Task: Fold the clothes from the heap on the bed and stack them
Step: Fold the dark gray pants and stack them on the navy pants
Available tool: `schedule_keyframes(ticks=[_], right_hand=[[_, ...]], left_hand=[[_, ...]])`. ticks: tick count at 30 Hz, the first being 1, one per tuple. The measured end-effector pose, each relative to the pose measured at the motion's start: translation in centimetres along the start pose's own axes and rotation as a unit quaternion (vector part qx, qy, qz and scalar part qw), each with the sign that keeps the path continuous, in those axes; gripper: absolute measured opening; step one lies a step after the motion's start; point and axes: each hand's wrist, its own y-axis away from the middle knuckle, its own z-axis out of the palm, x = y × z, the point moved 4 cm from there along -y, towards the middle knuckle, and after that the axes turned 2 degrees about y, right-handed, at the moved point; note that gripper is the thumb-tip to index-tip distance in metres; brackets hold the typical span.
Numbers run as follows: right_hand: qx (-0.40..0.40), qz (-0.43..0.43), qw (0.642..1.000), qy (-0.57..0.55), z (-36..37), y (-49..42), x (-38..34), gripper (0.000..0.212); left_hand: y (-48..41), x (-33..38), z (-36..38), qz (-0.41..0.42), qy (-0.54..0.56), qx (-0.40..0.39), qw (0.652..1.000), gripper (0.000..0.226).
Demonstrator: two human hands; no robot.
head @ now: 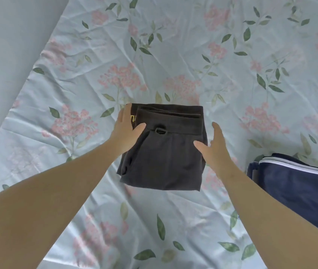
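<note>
A dark grey garment, folded into a compact rectangle, lies in the middle of the bed; a waistband with a small loop and a bit of yellow print show on top. My left hand rests flat against its upper left edge, thumb on the fabric. At the garment's right edge is my right hand, fingers spread, thumb touching the cloth. Neither hand grips anything. A folded navy garment with white piping lies at the right, partly cut off by the frame.
The bed sheet is pale blue with pink flowers and green leaves, and wrinkled. Its left edge runs diagonally, with plain grey floor or wall beyond it.
</note>
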Motion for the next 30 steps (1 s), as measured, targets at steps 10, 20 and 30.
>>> schedule_keyframes(ticks=[10, 20, 30], right_hand=[[-0.173, -0.122, 0.826, 0.523, 8.3, 0.7, 10.1, 0.093], [-0.138, -0.152, 0.824, 0.527, 8.1, -1.0, 11.4, 0.063], [-0.462, 0.086, 0.829, 0.304, 4.6, 6.1, 8.1, 0.012]], left_hand=[[3.9, -10.0, 10.2, 0.152, -0.482, -0.212, 0.837, 0.103], [2.2, -10.3, 9.5, 0.179, -0.5, -0.222, 0.818, 0.07], [7.8, -5.1, 5.2, -0.024, -0.286, -0.514, 0.808, 0.01]])
